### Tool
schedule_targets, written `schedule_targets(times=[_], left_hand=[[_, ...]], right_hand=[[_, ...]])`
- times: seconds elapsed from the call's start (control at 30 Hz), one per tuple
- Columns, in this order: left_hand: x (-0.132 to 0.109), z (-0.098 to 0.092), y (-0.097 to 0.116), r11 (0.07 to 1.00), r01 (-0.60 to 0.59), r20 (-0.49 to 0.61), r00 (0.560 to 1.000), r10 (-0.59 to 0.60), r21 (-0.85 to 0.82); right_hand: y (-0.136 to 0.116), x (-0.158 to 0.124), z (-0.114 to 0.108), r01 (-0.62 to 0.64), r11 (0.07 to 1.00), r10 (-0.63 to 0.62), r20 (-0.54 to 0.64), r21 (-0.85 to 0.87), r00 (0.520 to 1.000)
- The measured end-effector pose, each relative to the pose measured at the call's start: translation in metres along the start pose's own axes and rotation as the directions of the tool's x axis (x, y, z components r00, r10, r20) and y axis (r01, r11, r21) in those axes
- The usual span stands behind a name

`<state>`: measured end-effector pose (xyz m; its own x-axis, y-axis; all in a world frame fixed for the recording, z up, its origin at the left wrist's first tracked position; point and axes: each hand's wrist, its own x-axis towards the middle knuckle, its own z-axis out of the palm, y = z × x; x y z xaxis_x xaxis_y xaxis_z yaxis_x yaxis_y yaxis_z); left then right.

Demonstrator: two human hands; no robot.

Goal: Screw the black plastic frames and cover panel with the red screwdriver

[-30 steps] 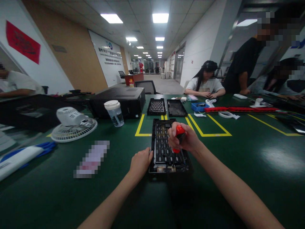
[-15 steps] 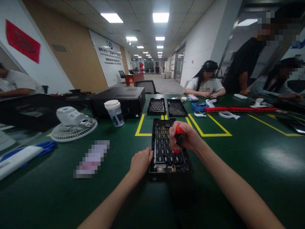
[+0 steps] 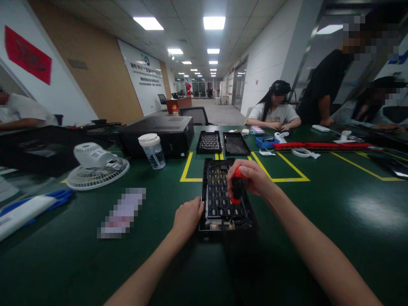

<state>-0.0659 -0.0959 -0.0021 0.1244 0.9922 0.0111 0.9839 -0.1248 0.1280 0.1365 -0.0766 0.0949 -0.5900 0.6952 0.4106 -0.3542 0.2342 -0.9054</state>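
Note:
A black rectangular case (image 3: pixel 218 199) lies on the green table before me, its inside lined with rows of dark rounded cells. My left hand (image 3: pixel 188 216) grips the case's left wall, its fingertips partly hidden by the rim. In my right hand (image 3: pixel 251 176) is a red-and-black screwdriver (image 3: pixel 237 187), fingers wrapped round its handle. The thin shaft points down at the near right end of the case, beside some wires and a pale strip; what the tip touches is too dark to tell.
Beyond the case lie a second cell-filled tray (image 3: pixel 208 142) and a black lid-like tray (image 3: pixel 236 143). To the left are a lidded cup (image 3: pixel 152 151), a white fan (image 3: pixel 95 168) and a large black box (image 3: pixel 156 136). A blue bin (image 3: pixel 266 142) stands back right; other people sit farther off.
The screwdriver and my right hand have shifted very slightly, with the handle turned a little in the fingers. My left hand and the case stay put.

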Motion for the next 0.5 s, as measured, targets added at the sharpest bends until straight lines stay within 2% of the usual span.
schedule_targets(times=[0.5], left_hand=[[0.0004,0.0016,-0.0008,1.000,-0.004,-0.006,1.000,0.004,-0.028]], right_hand=[[-0.0091,-0.0034,-0.0018,-0.025,0.988,0.025,-0.002,-0.155,1.000]])
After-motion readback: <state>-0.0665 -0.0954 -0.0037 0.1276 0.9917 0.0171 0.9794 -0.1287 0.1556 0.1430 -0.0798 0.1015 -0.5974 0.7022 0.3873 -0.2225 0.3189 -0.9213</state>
